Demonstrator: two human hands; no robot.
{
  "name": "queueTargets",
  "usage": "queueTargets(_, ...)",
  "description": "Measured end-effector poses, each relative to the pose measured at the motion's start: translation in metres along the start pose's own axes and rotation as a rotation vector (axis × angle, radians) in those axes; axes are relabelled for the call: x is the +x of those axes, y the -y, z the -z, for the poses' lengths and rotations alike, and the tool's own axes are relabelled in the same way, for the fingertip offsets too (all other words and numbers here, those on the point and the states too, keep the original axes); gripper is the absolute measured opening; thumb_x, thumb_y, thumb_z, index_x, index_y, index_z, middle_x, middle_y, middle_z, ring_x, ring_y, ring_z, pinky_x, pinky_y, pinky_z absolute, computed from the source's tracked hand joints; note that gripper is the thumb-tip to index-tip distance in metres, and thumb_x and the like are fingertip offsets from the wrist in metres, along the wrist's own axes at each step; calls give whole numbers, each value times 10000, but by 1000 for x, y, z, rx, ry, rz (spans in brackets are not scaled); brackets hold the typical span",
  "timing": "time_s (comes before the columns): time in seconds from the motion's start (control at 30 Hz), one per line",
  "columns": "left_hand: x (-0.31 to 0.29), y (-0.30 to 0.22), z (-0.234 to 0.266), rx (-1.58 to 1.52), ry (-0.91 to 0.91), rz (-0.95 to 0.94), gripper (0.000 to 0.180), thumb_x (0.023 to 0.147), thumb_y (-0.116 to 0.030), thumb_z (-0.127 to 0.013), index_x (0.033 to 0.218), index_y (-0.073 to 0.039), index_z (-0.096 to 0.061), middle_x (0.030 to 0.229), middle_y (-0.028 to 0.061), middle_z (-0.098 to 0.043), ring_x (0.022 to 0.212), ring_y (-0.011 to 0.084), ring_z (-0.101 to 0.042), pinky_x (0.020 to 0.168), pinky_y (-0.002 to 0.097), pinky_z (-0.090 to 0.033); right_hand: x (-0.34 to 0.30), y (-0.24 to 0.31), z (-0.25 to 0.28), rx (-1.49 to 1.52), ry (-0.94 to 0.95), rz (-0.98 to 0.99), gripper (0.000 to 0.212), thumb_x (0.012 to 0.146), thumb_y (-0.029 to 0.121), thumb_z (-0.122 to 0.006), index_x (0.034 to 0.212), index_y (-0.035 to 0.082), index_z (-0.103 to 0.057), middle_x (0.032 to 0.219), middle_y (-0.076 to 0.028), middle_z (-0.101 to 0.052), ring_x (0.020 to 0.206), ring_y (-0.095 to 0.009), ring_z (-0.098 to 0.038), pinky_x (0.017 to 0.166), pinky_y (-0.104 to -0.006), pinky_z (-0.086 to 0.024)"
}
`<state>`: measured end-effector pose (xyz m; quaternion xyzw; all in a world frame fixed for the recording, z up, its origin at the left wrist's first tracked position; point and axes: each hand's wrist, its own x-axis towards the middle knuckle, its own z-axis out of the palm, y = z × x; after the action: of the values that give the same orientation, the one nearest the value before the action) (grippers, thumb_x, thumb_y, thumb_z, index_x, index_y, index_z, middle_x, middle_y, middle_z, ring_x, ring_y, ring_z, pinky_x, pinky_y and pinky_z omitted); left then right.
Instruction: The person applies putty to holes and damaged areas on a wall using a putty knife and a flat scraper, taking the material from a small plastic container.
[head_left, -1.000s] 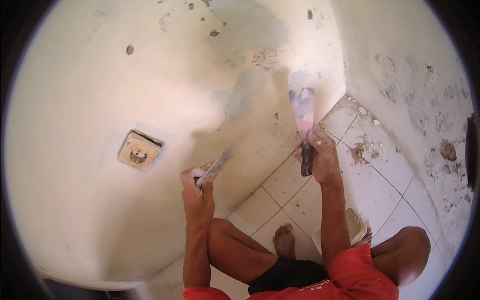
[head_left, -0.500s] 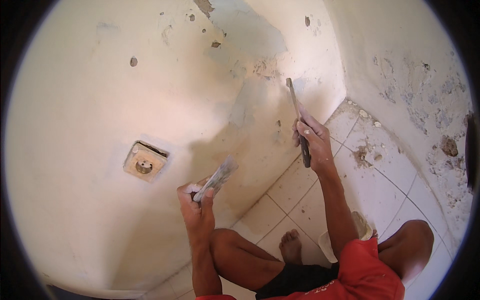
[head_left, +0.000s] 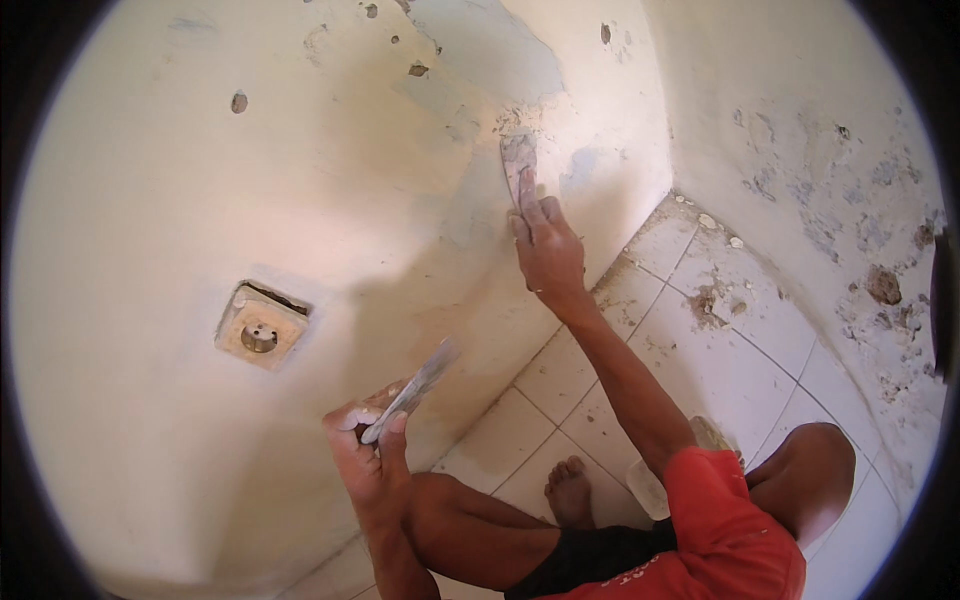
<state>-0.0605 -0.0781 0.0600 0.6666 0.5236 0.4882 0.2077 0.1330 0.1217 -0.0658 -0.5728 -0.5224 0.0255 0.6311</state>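
In my right hand [head_left: 552, 250] is a putty knife [head_left: 517, 158], its handle hidden inside my grip. One finger lies along the blade, and the blade is flat against a rough, chipped patch [head_left: 520, 120] of the wall. My left hand [head_left: 366, 460] pinches a thin, flat scraper blade [head_left: 415, 390] smeared with grey-white filler, held tilted in front of the wall below my right hand. Pale dust coats the fingers of both hands. The cream wall [head_left: 330, 210] carries grey filled areas and several small holes.
A dirty wall socket [head_left: 262, 327] sits left of my left hand. The adjoining wall [head_left: 800, 190] on the right is pitted. White floor tiles [head_left: 725, 370] hold crumbs of debris. A pale container [head_left: 648, 488] stands partly behind my right arm, near my bare foot [head_left: 570, 492].
My right hand has moved left and turned the putty knife, bringing its blade onto the wall. My left hand still holds the scraper blade, now slightly lower and further left in view.
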Motion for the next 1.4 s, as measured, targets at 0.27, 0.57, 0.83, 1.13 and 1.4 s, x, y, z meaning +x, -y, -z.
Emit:
queueTargets(0.27, -5, 8, 10, 137, 5, -56, 235, 933, -24, -598, 1067, -41, -406, 1087, 167, -582, 1032, 217, -586, 900, 337, -478, -41, -21, 13, 17, 158, -37, 557, 905, 137, -617, 1434, 89, -446, 887, -112, -583, 710, -274, -590, 618, -381, -504)
queueTargets(0.57, 2, 3, 2, 26, 39, -58, 225, 935, -7, -598, 1044, -27, -402, 1116, 186, -623, 1010, 176, -574, 868, 288, -451, 7, 13, 19, 196, 180, -76, 570, 910, 83, -597, 1450, 52, -416, 869, -137, -580, 724, -255, -568, 689, -356, -479)
queueTargets(0.83, -4, 1, 6, 62, -18, -20, 224, 914, 11, -620, 1043, -20, -439, 1033, 125, -605, 962, 150, -558, 846, 274, -448, -30, 4, 36, 307, 184, -165, 561, 913, 68, -584, 1446, 32, -414, 826, -122, -576, 677, -201, -562, 650, -321, -482)
queueTargets(1.13, 5, 17, 10, 345, 20, -68, 224, 899, -20, -643, 1079, -14, -511, 1046, 65, -526, 913, 137, -498, 813, 258, -443, -62, -8, 56, 1, 532, -177, 568, 913, 147, -593, 1451, 83, -422, 976, -200, -650, 872, -367, -627, 806, -418, -487)
queueTargets(1.4, 62, 41, -22, -142, 432, 112, 276, 936, -167, -651, 1152, -26, -555, 956, 26, -620, 843, 113, -576, 768, 243, -462, 52, -35, 187, -299, 1296, -227, 313, 909, 263, -593, 1139, 55, -638, 990, -170, -694, 739, -261, -692, 687, -388, -550)
